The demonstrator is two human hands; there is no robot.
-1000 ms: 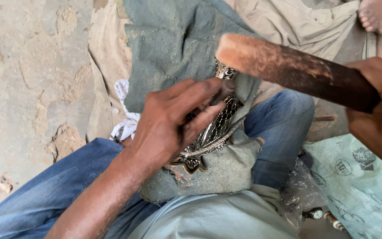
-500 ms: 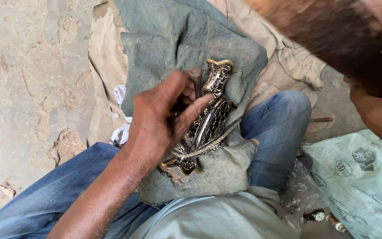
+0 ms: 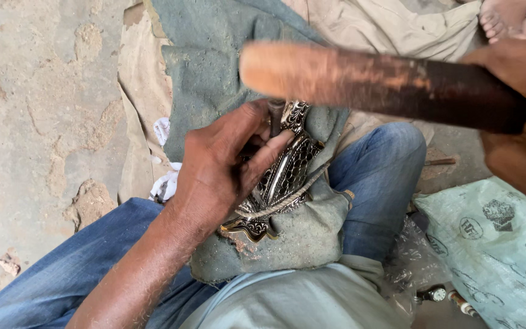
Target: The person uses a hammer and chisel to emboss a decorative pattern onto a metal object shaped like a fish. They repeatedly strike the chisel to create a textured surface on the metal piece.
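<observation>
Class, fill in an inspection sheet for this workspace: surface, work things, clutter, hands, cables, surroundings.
Surface: grey-green cloth draped over the lap, over blue jeans.
Work things: ornate patterned metal piece lying on the cloth; wooden mallet raised above it, blurred.
Clutter: white rag scraps; printed sack; small metal bits at lower right.
Hands: left hand presses on the metal piece; right hand grips the mallet.
Cables: nothing seen.
Surroundings: cracked dirt floor; beige cloth; a bare foot at top right.
</observation>
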